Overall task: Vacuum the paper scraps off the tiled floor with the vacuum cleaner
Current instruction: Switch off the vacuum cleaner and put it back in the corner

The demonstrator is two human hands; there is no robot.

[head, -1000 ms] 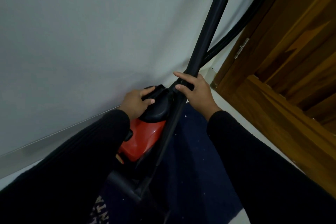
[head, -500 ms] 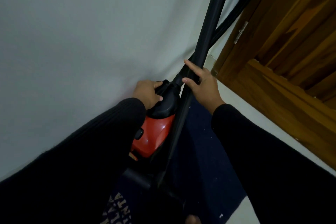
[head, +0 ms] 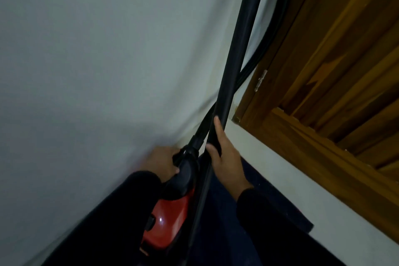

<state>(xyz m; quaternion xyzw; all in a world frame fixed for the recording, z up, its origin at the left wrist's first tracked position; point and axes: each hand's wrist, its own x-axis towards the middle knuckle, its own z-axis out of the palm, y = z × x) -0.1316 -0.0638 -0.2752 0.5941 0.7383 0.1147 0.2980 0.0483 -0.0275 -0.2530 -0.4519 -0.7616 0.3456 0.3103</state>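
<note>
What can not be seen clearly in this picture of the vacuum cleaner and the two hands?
Head view only:
- Floor nozzle: the wand runs off the top edge.
- Left hand: blurred, partly behind the black handle; its fingers are unclear.
- Red vacuum body: lower part hidden by the left sleeve.
- Paper scraps: none can be made out.

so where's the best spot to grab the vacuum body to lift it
By the black handle on top of the red body, coming from above. It arches over the body, so fingers can curl round it, as the left hand does. The right hand steadies the wand, which leans upright beside it.
</note>
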